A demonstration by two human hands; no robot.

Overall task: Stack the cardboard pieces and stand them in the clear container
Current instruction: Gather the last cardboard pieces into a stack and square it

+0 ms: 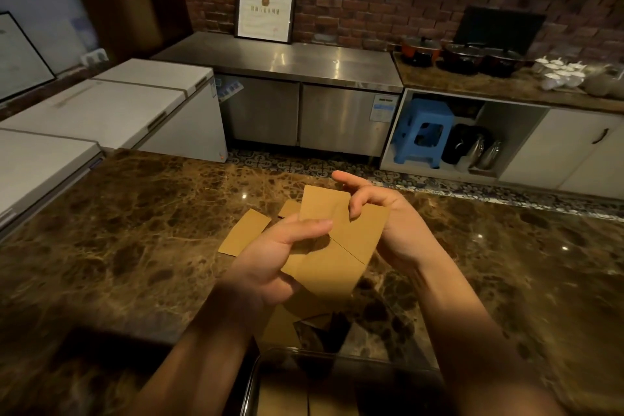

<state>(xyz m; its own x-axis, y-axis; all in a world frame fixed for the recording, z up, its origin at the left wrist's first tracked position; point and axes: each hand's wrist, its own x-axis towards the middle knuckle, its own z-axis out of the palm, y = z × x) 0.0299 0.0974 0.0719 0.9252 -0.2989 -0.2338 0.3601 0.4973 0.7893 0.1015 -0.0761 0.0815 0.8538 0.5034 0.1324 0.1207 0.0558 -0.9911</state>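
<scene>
while the left hand pinches the cardboard pieces above the brown counter, the right hand curls round their far edge. they look thin, light and stiff, so hold the edges. more lie flat, and the clear box waits near

The clear container is cut off by the bottom edge, its contents dim.

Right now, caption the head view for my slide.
Both hands square up cardboard pieces above the clear container.
</scene>
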